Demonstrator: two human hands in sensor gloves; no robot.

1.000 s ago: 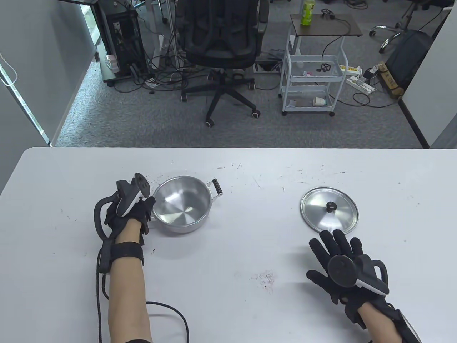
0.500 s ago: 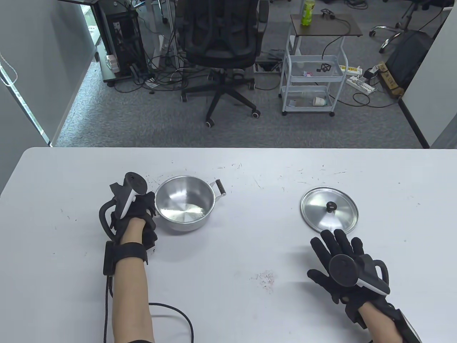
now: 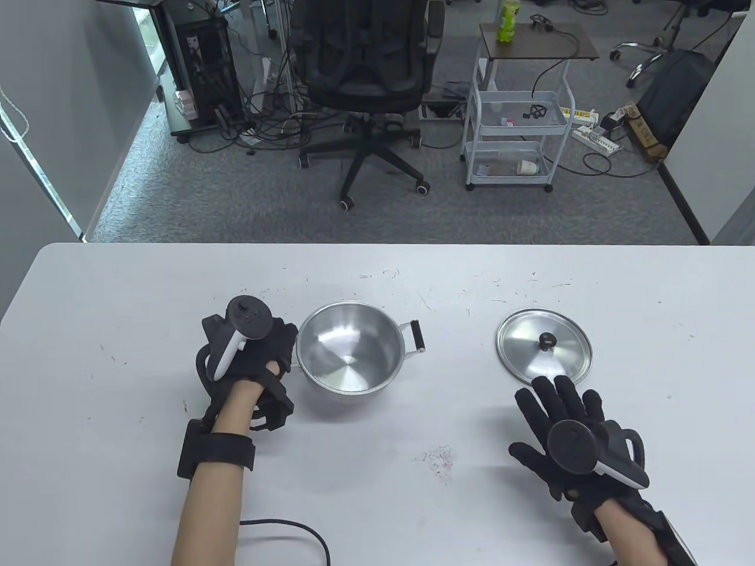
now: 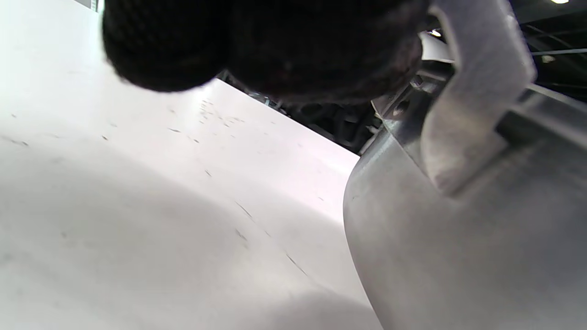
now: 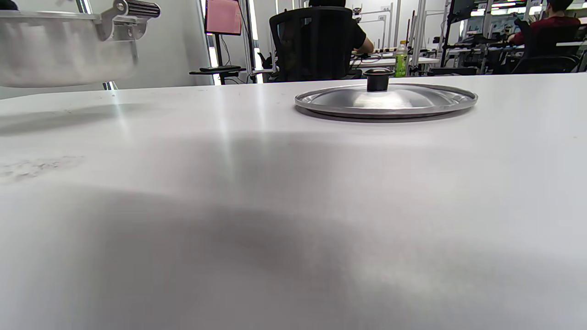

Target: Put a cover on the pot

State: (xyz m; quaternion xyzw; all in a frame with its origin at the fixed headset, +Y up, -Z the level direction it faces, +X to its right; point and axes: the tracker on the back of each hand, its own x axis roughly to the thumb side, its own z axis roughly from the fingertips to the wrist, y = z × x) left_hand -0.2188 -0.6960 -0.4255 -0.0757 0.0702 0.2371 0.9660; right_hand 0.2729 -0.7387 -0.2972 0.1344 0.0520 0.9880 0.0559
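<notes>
An open steel pot stands on the white table, with one black handle on its right side. My left hand grips the pot's left handle; the left wrist view shows the pot wall and the handle bracket close up, with my fingers over it. The steel lid with a black knob lies flat to the right. My right hand is open, fingers spread, just in front of the lid, not touching it. The lid and pot show in the right wrist view.
An office chair and a white trolley with a green bottle stand on the floor beyond the table's far edge. A black cable trails from my left wrist. A reddish smudge marks the table.
My left hand has slid the pot to the right, toward the middle of the table, and turned it slightly. My right hand has stayed almost still near the lid.
</notes>
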